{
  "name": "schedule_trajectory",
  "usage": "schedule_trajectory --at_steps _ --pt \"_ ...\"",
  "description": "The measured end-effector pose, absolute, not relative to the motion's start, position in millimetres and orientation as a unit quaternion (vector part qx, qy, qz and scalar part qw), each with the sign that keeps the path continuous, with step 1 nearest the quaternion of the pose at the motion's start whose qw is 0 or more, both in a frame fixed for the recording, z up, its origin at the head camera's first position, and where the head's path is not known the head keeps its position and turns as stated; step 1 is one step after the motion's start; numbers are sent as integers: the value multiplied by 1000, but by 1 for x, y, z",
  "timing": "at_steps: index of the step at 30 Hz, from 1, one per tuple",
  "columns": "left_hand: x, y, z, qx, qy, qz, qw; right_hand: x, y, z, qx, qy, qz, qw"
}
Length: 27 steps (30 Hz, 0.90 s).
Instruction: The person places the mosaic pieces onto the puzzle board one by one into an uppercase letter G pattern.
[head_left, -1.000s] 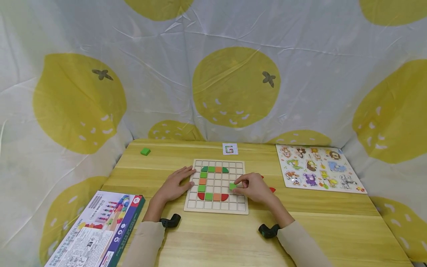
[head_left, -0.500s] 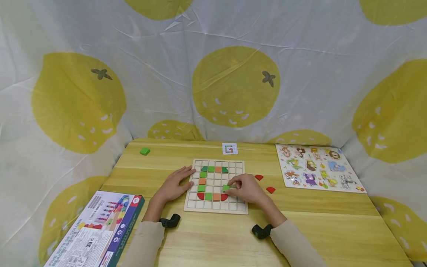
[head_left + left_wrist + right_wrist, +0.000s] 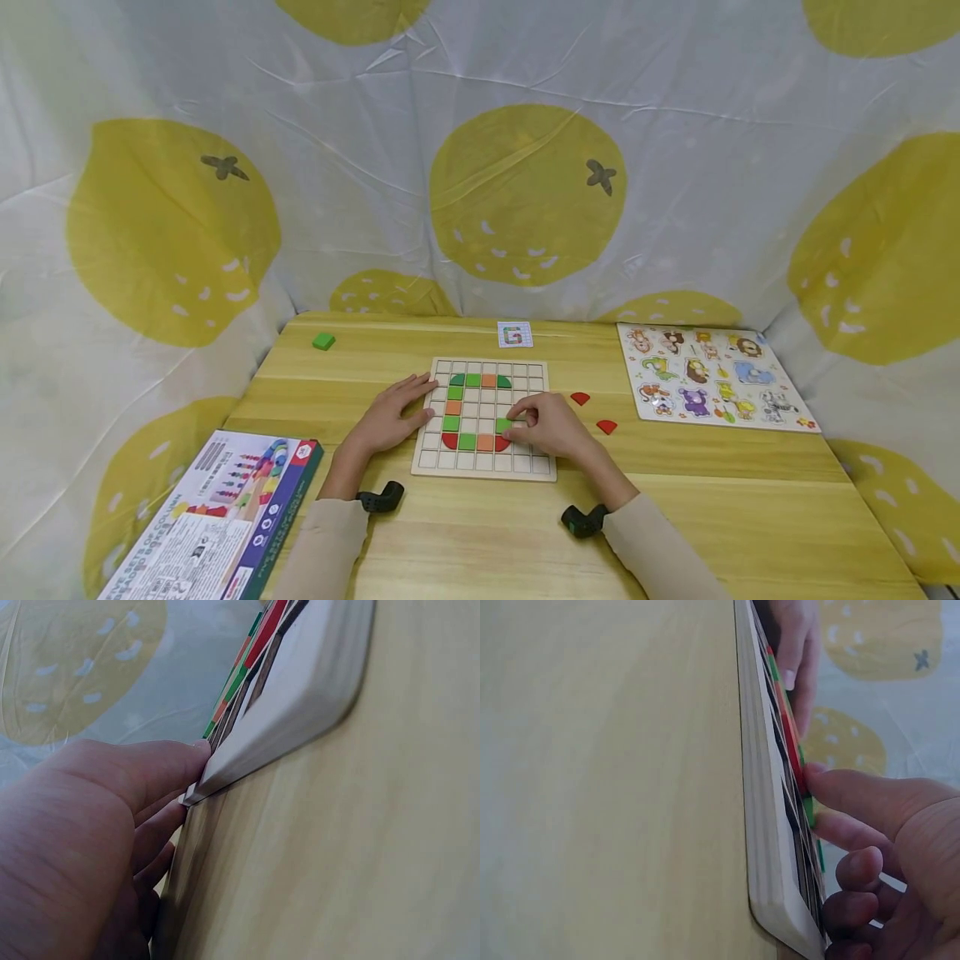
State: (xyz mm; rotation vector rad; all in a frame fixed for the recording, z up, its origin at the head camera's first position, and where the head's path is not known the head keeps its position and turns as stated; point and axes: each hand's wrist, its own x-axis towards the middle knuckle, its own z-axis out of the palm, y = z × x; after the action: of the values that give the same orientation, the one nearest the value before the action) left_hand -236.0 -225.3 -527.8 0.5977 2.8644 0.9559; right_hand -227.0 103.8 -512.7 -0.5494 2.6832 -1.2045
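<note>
A wooden grid board (image 3: 483,477) lies on the table, bearing several green, orange and red tiles in an open curve. My right hand (image 3: 551,425) pinches a green square tile (image 3: 503,425) between thumb and index finger, in a cell just above the lower right red quarter-circle tile (image 3: 502,446). In the right wrist view that green tile (image 3: 808,811) shows low at the grid, the other fingers curled beneath. My left hand (image 3: 388,414) rests at the board's left edge. Its thumb (image 3: 176,761) touches the rim from above in the left wrist view, its fingers lying alongside.
Two red quarter-circle tiles (image 3: 580,399) lie right of the board. Behind it is a small pattern card (image 3: 514,334) with a G shape. A green block (image 3: 324,341) sits at back left, an animal puzzle board (image 3: 708,379) at right, and a printed box (image 3: 217,517) at front left.
My right hand has moved left across the board with the green square tile, lowering it to a cell above the red corner tile. My left hand has stayed at the board's edge.
</note>
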Motion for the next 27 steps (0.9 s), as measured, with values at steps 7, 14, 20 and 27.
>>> schedule_trajectory --at_steps 7,14,20,27 --pt "-238 -227 -528 195 931 306 29 -228 104 -514 -185 894 -402 70" --pt "-238 -228 -528 192 933 303 26 -228 108 -514 -186 884 -422 75" --pt "-238 -227 -530 194 933 303 28 -227 120 -512 -179 878 -439 69" --pt "-238 -226 -530 188 934 303 31 -225 140 -509 -179 881 -434 53"
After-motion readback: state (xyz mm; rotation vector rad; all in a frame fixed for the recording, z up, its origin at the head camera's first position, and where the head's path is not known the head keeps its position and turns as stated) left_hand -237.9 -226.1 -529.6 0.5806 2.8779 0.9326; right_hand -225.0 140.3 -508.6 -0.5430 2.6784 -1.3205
